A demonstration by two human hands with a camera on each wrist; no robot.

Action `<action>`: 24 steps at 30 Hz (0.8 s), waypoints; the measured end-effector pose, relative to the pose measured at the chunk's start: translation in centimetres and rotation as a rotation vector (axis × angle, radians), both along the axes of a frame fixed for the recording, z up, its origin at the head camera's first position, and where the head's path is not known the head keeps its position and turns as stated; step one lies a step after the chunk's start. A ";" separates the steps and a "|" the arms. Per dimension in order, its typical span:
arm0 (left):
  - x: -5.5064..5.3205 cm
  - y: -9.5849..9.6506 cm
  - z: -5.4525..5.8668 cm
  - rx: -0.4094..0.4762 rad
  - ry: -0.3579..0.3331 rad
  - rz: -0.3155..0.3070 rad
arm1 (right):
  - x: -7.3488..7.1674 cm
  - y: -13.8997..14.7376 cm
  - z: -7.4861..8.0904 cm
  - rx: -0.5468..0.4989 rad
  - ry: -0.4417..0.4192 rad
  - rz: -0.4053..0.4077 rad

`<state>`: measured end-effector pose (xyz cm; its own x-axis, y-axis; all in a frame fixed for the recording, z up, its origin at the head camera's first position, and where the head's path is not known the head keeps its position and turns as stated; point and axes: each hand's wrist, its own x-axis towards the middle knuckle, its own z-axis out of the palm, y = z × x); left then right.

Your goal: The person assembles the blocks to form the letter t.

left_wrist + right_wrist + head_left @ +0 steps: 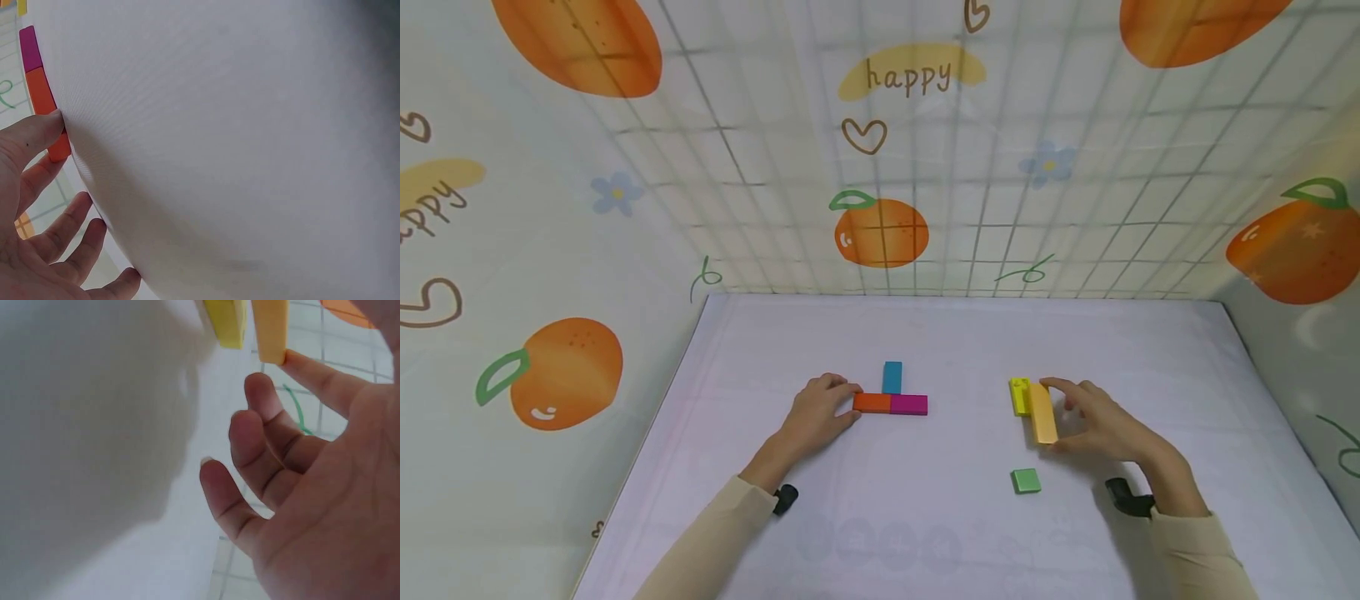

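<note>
Left hand [822, 414] pinches orange block [874, 403] nearer left edge of surface [958, 333], while right hand [1101, 423] pinches amber block [1042, 414] nearer right edge.

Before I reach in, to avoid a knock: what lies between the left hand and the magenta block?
The orange block lies between the left hand and the magenta block; the head view shows it.

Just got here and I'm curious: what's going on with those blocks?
A person's left hand pinches the orange block, which lies end to end with the magenta block; the blue block sits behind where they meet. The right hand holds the peach block next to the yellow block, seemingly off the table. The green block lies nearer the camera, untouched.
</note>
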<state>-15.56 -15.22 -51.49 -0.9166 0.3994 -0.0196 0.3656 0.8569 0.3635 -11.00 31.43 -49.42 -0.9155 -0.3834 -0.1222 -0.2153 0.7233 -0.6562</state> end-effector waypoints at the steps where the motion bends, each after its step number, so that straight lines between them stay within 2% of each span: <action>1: 0.0 0.0 0.0 0.001 0.000 0.000 | 0.0 -0.1 0.0 -0.003 -0.001 0.002; 11: 0.1 0.1 0.3 0.001 -0.012 0.015 | 0.0 -1.5 0.3 -0.024 0.004 0.022; 24: 0.2 0.0 0.2 0.016 -0.006 0.020 | 0.1 -3.9 -0.1 -0.074 0.054 0.080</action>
<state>-15.34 -15.23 -51.29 -0.9241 0.3816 -0.0184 0.3467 0.8578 0.3794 -10.88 27.56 -49.50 -0.8862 -0.4614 -0.0424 -0.3068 0.6528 -0.6927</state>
